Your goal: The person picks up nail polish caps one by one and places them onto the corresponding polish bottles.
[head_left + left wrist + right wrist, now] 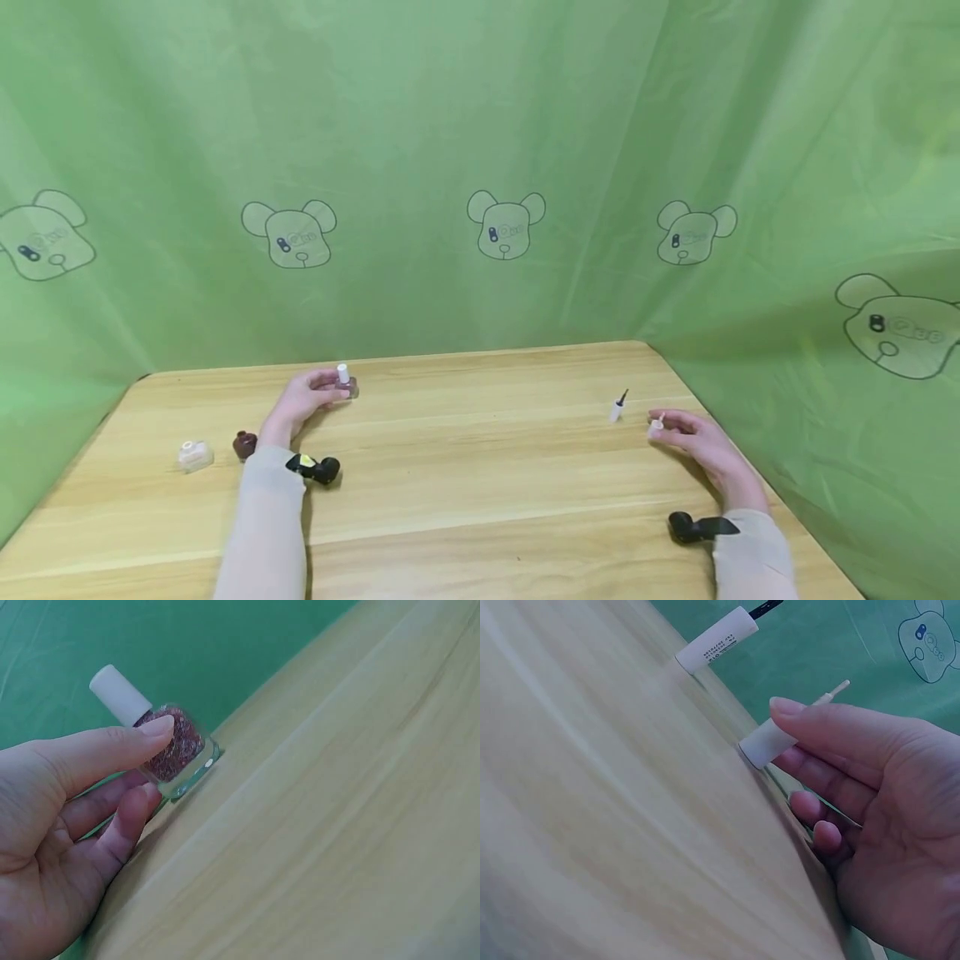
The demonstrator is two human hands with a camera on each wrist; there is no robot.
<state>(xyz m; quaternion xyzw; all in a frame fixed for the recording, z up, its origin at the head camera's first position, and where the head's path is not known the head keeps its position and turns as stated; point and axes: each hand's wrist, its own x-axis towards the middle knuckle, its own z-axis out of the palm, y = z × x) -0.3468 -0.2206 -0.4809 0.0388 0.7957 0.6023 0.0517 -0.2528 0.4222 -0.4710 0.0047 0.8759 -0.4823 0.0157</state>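
My left hand [303, 398] pinches a nail polish bottle [178, 746] between thumb and fingers; it has a white cap [118, 694] on and dark reddish glitter inside clear glass. Over on the right, my right hand [701, 442] pinches a white brush cap [769, 742] that stands on its flat end, its pale brush pointing up. Just left of it another white brush cap [617, 410] stands upright with a dark brush. Beside my left forearm are two uncapped bottles, one dark red [243, 445] and one clear with pale contents [195, 456].
A light wooden table [480, 500] carries everything. Green curtain [480, 125] printed with bear heads hangs behind it and along both sides. Black wrist cameras [318, 469] are strapped over both sleeves.
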